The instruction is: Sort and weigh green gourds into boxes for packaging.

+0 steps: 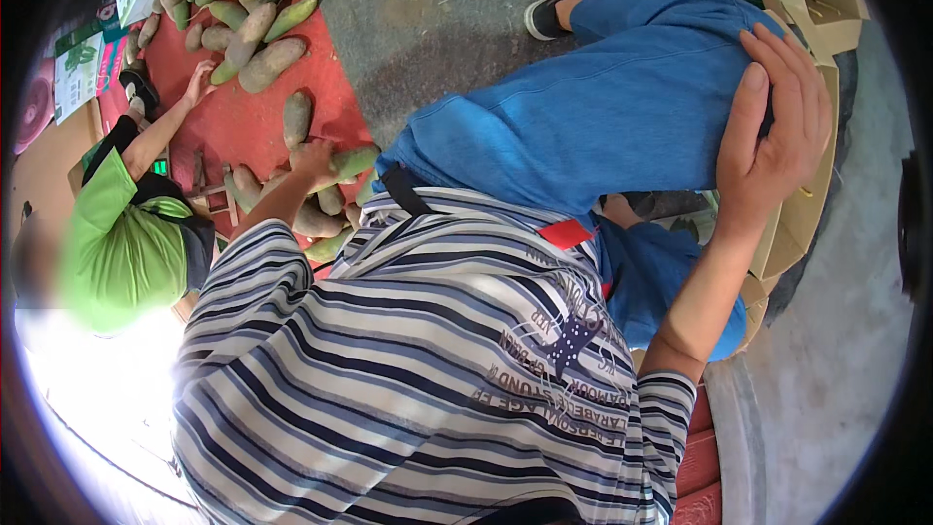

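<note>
My left hand [313, 163] reaches down to the left among long green radishes, its fingers closed on the end of a green radish [356, 162]. A browner radish [297, 119] lies just beyond that hand, and several more lie under and beside it, partly hidden by my arm. My right hand [779, 122] is at the right by my bent knee in blue trousers [593, 102], next to an open cardboard box [799, 219]. Its fingers are stretched out and close together, and I see nothing held in it.
A pile of green radishes [255, 10] lies on a red mat [326, 68] at the far left. A co-worker in a green shirt [121, 248] reaches a hand [199, 86] toward it. Printed cartons [80, 76] stand at the left edge. Dark grey floor [428, 29] stretches ahead.
</note>
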Tool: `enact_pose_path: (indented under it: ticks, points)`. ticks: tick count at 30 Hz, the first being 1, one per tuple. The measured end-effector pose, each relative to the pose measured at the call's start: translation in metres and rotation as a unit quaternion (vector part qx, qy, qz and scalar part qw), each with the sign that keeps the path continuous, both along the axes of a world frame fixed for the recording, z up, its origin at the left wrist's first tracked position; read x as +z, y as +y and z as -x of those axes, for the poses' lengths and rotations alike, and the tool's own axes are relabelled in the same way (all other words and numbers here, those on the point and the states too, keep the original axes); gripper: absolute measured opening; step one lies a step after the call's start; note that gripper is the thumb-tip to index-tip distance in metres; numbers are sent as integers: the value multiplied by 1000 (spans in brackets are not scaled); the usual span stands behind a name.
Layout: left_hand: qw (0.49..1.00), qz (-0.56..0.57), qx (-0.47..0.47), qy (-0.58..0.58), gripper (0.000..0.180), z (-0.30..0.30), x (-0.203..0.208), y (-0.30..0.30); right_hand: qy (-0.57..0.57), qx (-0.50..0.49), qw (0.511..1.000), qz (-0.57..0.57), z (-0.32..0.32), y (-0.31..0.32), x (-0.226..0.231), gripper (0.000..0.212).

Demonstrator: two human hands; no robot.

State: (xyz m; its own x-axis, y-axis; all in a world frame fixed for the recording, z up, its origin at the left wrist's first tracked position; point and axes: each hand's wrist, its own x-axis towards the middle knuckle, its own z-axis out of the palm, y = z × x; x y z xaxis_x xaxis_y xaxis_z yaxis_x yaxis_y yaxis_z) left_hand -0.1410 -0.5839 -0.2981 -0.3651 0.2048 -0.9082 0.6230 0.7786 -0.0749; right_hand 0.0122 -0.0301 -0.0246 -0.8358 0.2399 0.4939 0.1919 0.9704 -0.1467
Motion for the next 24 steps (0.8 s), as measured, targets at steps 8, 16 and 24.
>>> enact_pose_path:
  ticks: [8, 16, 24]
  points:
    - [994, 85, -71, 5, 85, -21, 6, 35, 6, -7, 1000, -4, 5, 0, -4, 14]
    - [983, -142, -35, -114, 63, 67, 34, 166, 3, 9, 1000, -10, -1, 10, -4, 14]
    - [890, -399, 68, 209, 50, 72, 22, 193, 7, 8, 1000, -7, 5, 5, -4, 15]
